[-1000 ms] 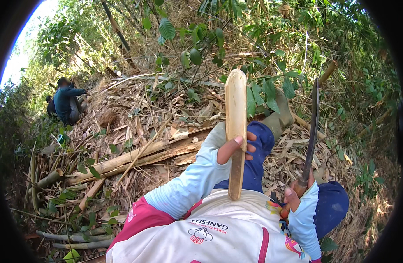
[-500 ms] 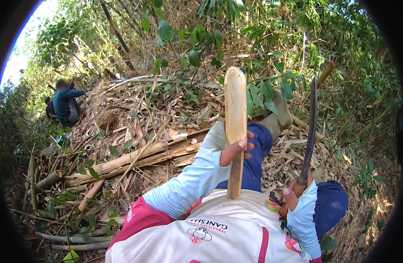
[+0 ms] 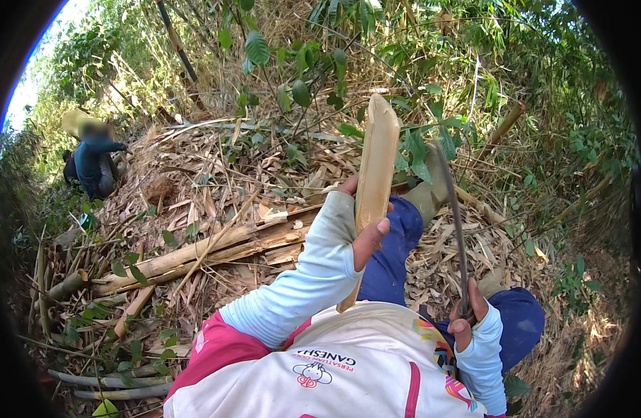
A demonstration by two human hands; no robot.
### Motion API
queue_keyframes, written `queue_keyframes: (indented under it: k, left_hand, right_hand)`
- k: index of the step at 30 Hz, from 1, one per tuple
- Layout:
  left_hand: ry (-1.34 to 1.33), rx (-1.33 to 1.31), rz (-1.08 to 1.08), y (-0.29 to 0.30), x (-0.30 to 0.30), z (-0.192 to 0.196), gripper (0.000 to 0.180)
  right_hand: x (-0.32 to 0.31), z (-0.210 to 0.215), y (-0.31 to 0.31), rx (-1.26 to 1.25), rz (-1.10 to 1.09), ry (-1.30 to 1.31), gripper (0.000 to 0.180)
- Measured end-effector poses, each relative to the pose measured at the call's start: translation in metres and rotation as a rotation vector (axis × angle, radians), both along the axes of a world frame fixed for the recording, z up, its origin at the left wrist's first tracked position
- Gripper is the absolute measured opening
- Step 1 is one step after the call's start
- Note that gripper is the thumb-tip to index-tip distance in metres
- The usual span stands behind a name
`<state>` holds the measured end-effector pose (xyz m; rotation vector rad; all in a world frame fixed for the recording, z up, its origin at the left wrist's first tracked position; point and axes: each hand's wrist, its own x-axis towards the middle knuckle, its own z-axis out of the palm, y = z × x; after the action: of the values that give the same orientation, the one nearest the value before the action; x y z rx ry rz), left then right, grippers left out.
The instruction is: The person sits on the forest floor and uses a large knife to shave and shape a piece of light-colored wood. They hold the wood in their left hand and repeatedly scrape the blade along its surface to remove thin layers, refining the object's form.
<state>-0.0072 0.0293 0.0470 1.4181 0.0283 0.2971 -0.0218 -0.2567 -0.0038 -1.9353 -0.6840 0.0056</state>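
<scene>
The left hand has its fingers wrapped tight round a split bamboo slat, gripping it a little below the middle. The slat stands nearly upright in front of the chest, pale inner face toward the camera, its upper end among green leaves and its lower end down near the shirt. The right hand is closed on the handle of a long knife, whose thin dark blade rises steeply, just beside the slat but not touching it.

Below the hands are the person's blue-trousered knees, and beyond them a litter of dry leaves with cut bamboo poles lying across it to the left. Well apart, at the upper left, another person in dark blue crouches in the brush.

By my judgement the work in hand is trimming or shaving the slat, at the point between strokes: piece presented, blade raised and clear. A next stroke would call for bringing the edge onto the slat above the left hand's grip and running it away from those fingers, with the slat held steady.

Against the earlier frames, the slat has tilted slightly and the left arm sits a touch higher; the knife stays upright at the right, and the crouching person has not moved.
</scene>
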Motion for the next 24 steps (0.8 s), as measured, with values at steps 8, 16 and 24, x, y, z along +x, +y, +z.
queue_keyframes:
  k: [8,16,24]
  left_hand:
    - [-0.198,0.346,0.031,0.012,0.004,-0.002,0.074]
    - [-0.035,0.057,-0.104,0.001,-0.003,0.014,0.086]
    - [-0.071,0.057,-0.236,0.006,-0.011,0.007,0.110]
  right_hand:
    - [0.000,0.033,-0.026,-0.453,0.074,-0.293,0.055]
    - [-0.003,0.038,-0.027,-0.460,0.122,-0.276,0.062]
    - [-0.003,0.043,-0.022,-0.451,0.143,-0.270,0.063]
